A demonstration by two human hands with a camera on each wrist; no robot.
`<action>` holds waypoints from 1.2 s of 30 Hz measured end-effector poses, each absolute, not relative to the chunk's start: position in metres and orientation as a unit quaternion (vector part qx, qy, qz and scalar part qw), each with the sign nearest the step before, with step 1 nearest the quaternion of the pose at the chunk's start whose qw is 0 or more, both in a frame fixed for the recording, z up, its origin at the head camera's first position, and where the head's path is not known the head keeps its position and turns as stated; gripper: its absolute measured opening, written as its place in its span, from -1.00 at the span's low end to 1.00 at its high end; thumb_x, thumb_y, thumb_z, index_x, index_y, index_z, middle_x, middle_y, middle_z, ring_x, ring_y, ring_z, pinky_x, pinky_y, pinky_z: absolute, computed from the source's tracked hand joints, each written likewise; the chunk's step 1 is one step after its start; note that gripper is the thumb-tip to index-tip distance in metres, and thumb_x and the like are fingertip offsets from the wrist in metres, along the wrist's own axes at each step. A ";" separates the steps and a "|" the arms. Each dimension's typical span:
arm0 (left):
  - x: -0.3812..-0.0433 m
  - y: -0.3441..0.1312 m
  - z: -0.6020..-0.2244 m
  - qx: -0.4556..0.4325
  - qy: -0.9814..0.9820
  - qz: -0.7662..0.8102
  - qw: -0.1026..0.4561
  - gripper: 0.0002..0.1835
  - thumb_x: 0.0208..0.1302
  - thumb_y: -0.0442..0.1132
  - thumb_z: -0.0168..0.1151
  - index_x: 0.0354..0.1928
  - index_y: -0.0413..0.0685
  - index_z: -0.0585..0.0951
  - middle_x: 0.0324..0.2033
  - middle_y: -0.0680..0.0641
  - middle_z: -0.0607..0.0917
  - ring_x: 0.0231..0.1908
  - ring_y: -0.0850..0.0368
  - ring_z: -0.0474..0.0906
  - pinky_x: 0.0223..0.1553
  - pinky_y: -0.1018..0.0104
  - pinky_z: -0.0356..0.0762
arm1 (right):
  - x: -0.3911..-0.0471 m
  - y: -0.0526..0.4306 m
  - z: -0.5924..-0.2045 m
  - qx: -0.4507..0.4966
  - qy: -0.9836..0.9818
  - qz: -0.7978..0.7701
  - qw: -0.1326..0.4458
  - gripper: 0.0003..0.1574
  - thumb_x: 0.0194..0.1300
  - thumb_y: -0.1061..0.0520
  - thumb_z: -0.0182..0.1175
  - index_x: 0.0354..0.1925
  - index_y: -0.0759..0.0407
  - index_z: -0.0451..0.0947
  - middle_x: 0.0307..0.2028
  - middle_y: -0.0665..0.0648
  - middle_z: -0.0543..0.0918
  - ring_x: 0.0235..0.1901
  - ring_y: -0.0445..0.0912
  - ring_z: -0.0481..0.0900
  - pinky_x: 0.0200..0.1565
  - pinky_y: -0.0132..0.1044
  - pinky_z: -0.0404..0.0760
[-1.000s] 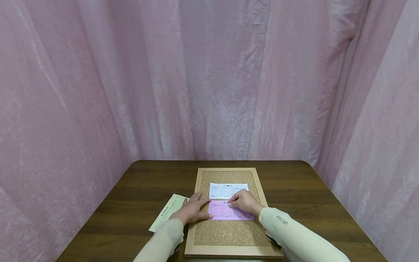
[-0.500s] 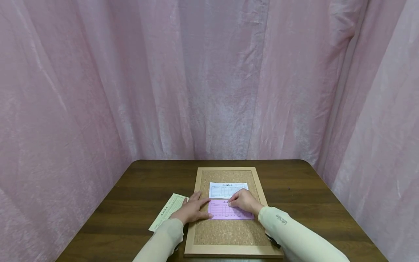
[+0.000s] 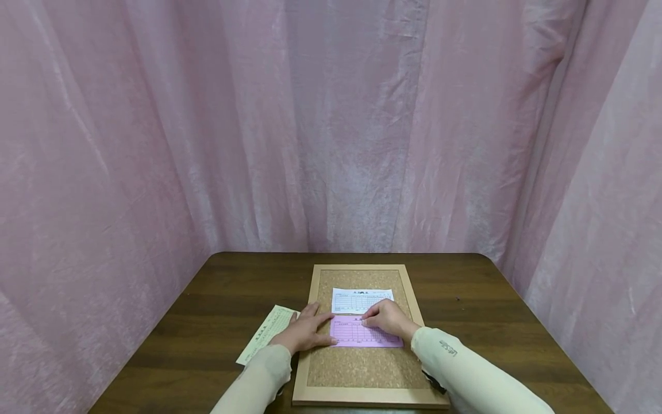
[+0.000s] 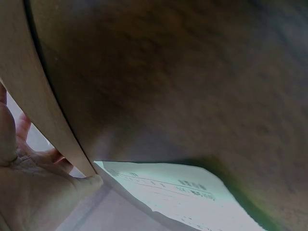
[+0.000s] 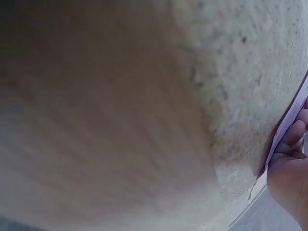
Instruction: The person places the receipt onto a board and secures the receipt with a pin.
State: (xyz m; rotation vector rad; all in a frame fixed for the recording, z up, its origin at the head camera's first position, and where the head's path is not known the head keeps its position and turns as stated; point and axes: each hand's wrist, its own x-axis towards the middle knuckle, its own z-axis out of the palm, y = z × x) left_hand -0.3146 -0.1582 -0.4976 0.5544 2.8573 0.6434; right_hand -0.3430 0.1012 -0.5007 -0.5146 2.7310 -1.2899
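Note:
In the head view, a pink printed slip (image 3: 357, 336) lies on a wood-framed corkboard (image 3: 362, 368), just below a white printed slip (image 3: 351, 302). My left hand (image 3: 305, 332) is spread over the board's left edge, its index finger and thumb touching the pink slip's left side. At the upper middle of that slip, my right hand (image 3: 390, 319) pinches a tiny thing, apparently a push pin, mostly hidden by the fingertips. A small dark pin-like spot marks the white slip's top middle. The right wrist view catches curled fingers (image 5: 293, 137) against the pink slip.
A pale green printed slip (image 3: 266, 336) lies slanted on the brown wooden table (image 3: 207, 322), left of the board and partly under my left hand. A tiny dark thing (image 3: 457, 298) sits on the table to the right. Pink curtains (image 3: 331, 126) hang behind and at the sides.
Both hands and the slips stay in place. Only the head view shifts very slightly.

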 end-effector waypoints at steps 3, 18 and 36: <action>-0.314 -0.158 -0.498 0.183 0.955 0.217 0.082 -0.22 0.15 0.24 0.38 0.37 0.09 0.47 0.48 -0.32 0.11 0.49 -0.28 -0.08 0.34 -0.39 -0.13 | -0.344 0.101 -0.501 -0.161 0.889 -0.425 0.048 -0.96 0.12 0.21 0.45 -0.39 0.17 0.77 -0.41 0.02 0.74 -0.47 -0.20 0.51 -0.41 -0.33 0.48; -0.310 -0.157 -0.493 0.183 0.955 0.219 0.079 -0.24 0.16 0.20 0.39 0.37 0.07 0.47 0.49 -0.32 0.10 0.48 -0.28 -0.08 0.35 -0.39 -0.14 | -0.351 0.102 -0.507 -0.123 0.877 -0.462 0.053 -0.96 0.20 0.22 0.40 -0.35 0.20 0.74 -0.53 -0.03 0.63 -0.50 -0.18 0.49 -0.44 -0.33 0.48; -0.307 -0.152 -0.489 0.182 0.954 0.223 0.079 -0.25 0.18 0.17 0.39 0.37 0.07 0.47 0.49 -0.31 0.09 0.49 -0.28 -0.09 0.35 -0.40 -0.17 | -0.350 0.099 -0.504 -0.117 0.885 -0.450 0.033 -0.95 0.16 0.21 0.43 -0.37 0.19 0.78 -0.51 -0.03 0.67 -0.55 -0.22 0.47 -0.50 -0.40 0.46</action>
